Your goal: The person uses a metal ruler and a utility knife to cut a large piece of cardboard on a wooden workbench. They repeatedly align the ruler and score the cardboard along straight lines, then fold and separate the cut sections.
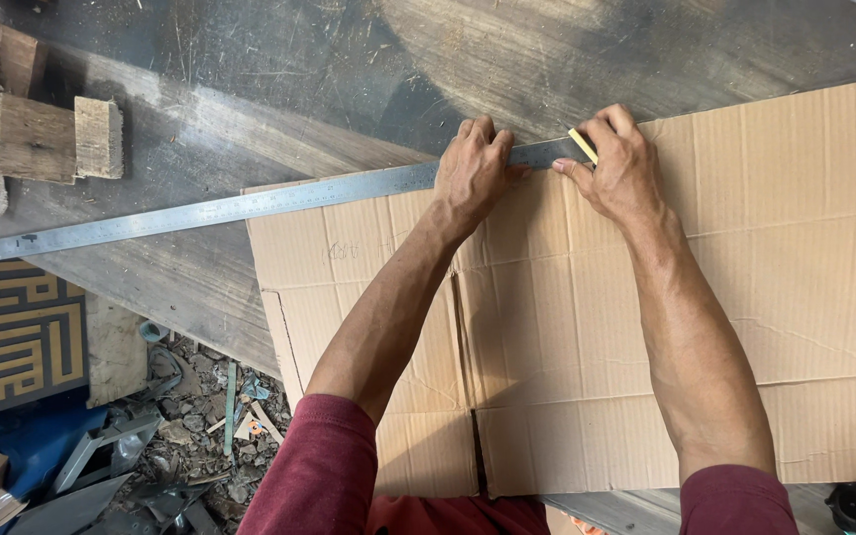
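Cardboard (pixel 587 327) flattened, near edge at person's body, far edge under steel ruler (pixel 250 205) | left hand (pixel 473 173) presses ruler flat, fingers spread | right hand (pixel 621 163) pinches yellow pencil (pixel 583 145) at ruler's edge | bare wooden table (pixel 279 89) beyond; wood blocks (pixel 42 139) far left

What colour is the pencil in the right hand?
Yellow pencil, pinched in the right hand; head view.

Mid-frame, the left hand (pixel 473 170) presses a steel ruler (pixel 250 206) onto cardboard (pixel 567 327); the right hand (pixel 618 168) holds what looks like a pencil (pixel 583 146).
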